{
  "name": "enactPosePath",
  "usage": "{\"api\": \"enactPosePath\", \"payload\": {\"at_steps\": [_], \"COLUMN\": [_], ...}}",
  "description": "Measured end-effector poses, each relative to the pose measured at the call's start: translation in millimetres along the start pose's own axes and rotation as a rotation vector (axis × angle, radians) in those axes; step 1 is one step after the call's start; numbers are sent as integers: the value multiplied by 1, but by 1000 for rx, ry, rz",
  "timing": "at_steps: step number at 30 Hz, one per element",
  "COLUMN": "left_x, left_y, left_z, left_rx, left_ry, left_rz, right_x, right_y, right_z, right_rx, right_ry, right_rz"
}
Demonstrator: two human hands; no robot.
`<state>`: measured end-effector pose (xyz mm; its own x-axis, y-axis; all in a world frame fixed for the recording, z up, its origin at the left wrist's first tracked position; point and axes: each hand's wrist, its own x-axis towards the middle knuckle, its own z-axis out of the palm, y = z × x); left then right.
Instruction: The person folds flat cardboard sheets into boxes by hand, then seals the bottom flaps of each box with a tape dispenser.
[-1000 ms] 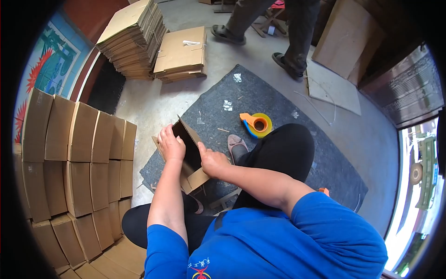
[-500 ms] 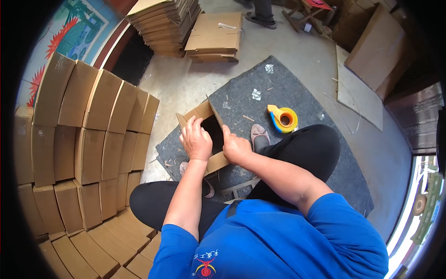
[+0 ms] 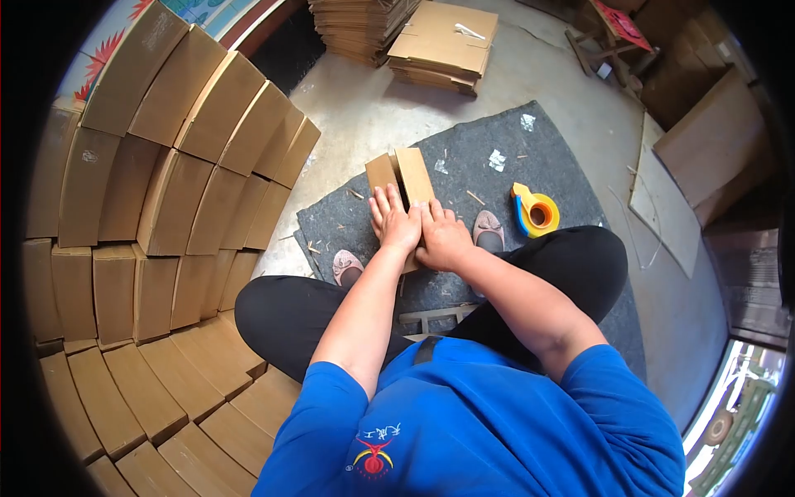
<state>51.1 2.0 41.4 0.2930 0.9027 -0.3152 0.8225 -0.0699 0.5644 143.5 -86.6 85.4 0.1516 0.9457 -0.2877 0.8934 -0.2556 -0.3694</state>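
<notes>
Together, left hand and right hand rest palm-down on the carton.

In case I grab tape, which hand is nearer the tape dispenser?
Right: your right hand lies on the carton, left of the tape dispenser; your left hand is farther left.

Blue shirt, as I see it: white Chinese characters on the front, 工 seemingly among them, the others unsure | red-and-yellow emblem next to them: what looks like ® at its side | tiny red lettering along it: too small for me to read
</notes>
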Motion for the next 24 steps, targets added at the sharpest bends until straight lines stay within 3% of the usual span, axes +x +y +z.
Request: {"api": "enactPosePath", "payload": {"at_steps": [6,7,8,9,11,15,24], "left_x": [-9,-11,-12,-13,-14,-14,-11], "left_y": [-1,0,0,1,2,2,3], "left_z": [10,12,14,14,13,7,2], "left_rx": [182,214,232,242,248,212,218], "left_ry": [170,199,222,219,226,201,113], "left_rz": [65,72,78,78,98,106,115], "right_x": [39,57,66,82,108,138,153], "right_y": [22,16,14,13,15,23,32], "right_z": [-60,-74,-79,-82,-72,-53,-35], "right_rx": [43,18,-29,-58,-84,-17,86], "right_ry": [-481,-569,-357,-274,38,-7,-53], "right_rz": [-123,68,99,163,92,-79,-113]}}
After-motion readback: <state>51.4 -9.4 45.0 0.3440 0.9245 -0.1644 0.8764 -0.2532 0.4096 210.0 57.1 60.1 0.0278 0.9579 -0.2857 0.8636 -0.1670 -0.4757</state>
